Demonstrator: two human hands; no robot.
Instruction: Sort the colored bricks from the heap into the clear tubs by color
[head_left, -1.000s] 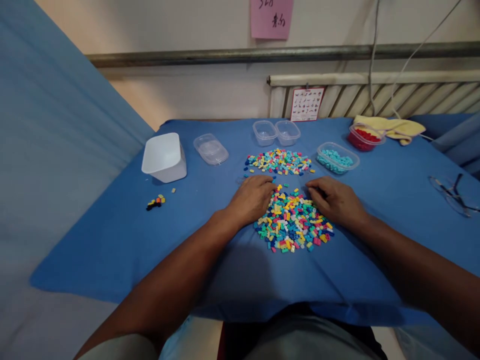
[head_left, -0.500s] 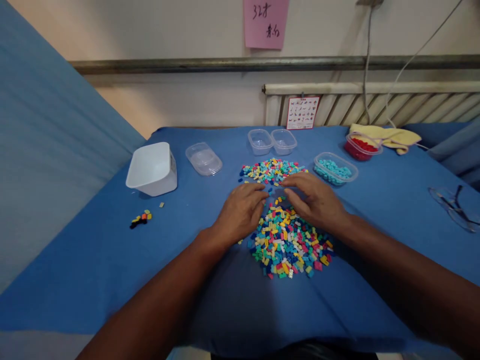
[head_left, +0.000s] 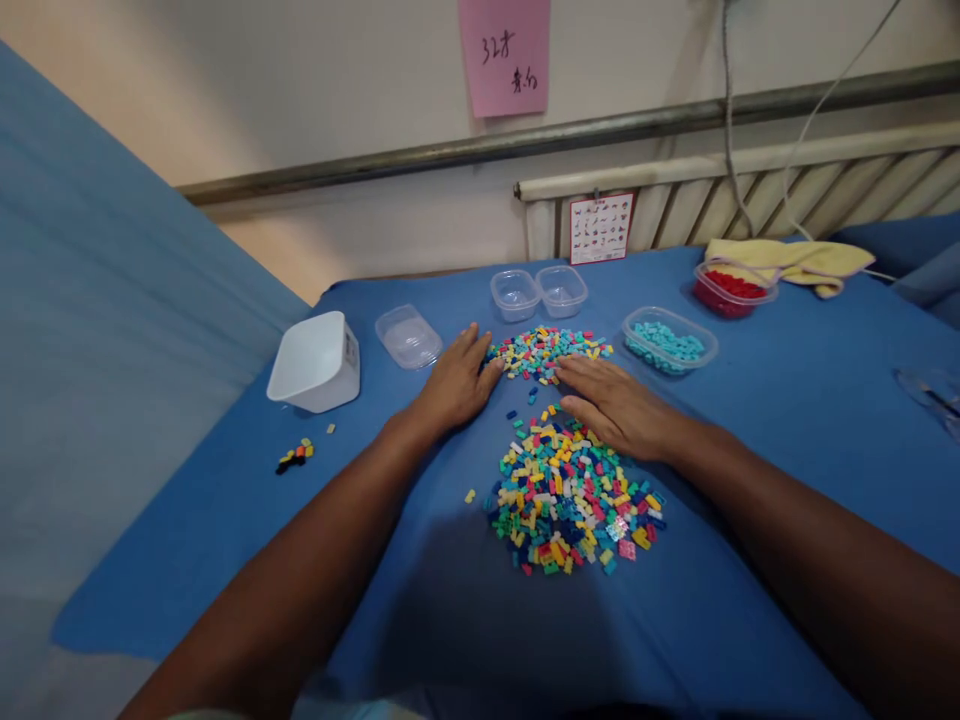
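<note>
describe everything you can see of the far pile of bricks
The far pile is a low, loose spread of small, plastic-looking bricks in mixed colours, among them light blue, yellow, pink and dark blue. It is wider than deep and lies on the blue cloth, in front of two clear tubs and beyond the larger near pile. The left hand is at its left edge, the right hand at its right front; finger contact is hard to confirm.

Near brick pile [head_left: 570, 495] before far brick pile [head_left: 544, 346], on the desk [head_left: 802, 390].
Behind them, two tubs [head_left: 516, 300]; left, a container [head_left: 409, 338], then a bin [head_left: 330, 386]; right, a box [head_left: 679, 369] of bricks [head_left: 664, 342], then a bowl [head_left: 724, 307] of pieces [head_left: 733, 286].
</note>
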